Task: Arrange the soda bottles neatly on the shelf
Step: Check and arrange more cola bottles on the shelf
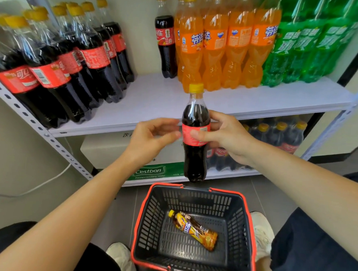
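The cola bottle [194, 154] is gripped round its red label by the right hand [227, 135], thumb in front and fingers curled behind. It is held upright in the air before the shelf's front edge. The left hand [151, 136] is held just beside the label, fingers loosely curled; whether its blurred tips touch the bottle cannot be told. On the shelf [165, 98] behind, cola bottles [60, 66] are ranked at the left, orange soda bottles [217, 47] in the middle and green bottles [307, 46] at the right. Below, a yellow-labelled bottle [193, 229] is laid on its side in a red-rimmed basket [142, 225].
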{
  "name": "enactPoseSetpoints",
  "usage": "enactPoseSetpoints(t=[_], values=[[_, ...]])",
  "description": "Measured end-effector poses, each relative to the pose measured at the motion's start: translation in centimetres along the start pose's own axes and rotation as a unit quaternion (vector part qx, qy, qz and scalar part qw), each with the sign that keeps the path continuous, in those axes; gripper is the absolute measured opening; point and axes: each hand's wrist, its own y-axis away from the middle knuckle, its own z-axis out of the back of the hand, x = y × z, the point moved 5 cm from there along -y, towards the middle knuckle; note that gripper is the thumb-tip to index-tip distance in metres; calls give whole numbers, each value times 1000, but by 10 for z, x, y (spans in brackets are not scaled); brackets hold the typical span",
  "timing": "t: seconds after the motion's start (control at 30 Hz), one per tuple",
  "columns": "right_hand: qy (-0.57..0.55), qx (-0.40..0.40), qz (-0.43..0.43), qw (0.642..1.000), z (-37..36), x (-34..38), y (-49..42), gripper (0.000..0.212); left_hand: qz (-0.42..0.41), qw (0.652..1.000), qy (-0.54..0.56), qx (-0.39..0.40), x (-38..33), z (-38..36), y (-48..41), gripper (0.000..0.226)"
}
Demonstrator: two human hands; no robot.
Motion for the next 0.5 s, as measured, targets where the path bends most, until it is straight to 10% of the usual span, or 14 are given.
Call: enactPoseSetpoints(t=[0.17, 0.5], values=[[-99, -41, -6, 994, 9, 6, 10, 54, 52, 981, -88, 162, 23, -33, 19, 63], [-36, -61, -70, 995, 37, 7, 37, 54, 62, 985, 137, 88, 23, -40, 19, 56]])
